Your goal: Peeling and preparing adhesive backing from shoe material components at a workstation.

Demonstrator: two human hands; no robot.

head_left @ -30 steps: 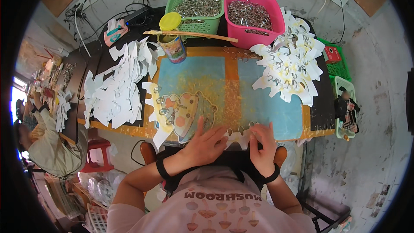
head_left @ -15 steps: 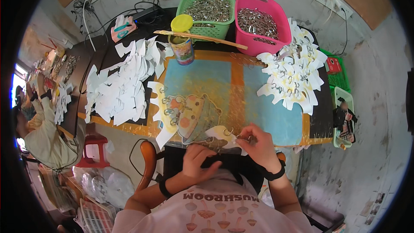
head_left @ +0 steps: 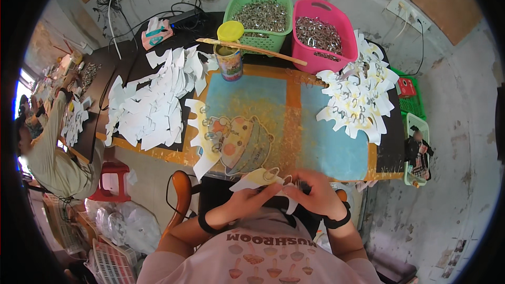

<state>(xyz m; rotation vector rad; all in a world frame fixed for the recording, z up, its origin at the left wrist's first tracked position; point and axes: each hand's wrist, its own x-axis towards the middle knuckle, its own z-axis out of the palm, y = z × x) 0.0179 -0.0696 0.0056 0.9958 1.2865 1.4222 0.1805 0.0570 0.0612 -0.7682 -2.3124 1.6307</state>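
Both hands are close to the body, at the near edge of the surface point(head_left: 336, 147). The left hand point(head_left: 247, 202) pinches a white card point(head_left: 252, 179) by its edge. The right hand point(head_left: 313, 192) has its fingers curled on the other end of the card, near a small metal ring point(head_left: 272, 172).

Just past the hands lies a picture card point(head_left: 239, 144) with rings clipped on its side. To the left is a big pile of white cards point(head_left: 152, 105). To the right is another pile point(head_left: 360, 94) with rings on them.

Farther back stands a tin point(head_left: 230, 58) with a yellow lid, and a stick point(head_left: 252, 50) rests on it. At the far end sit a green basket point(head_left: 260, 10) and a pink basket point(head_left: 321, 34), both full of rings.
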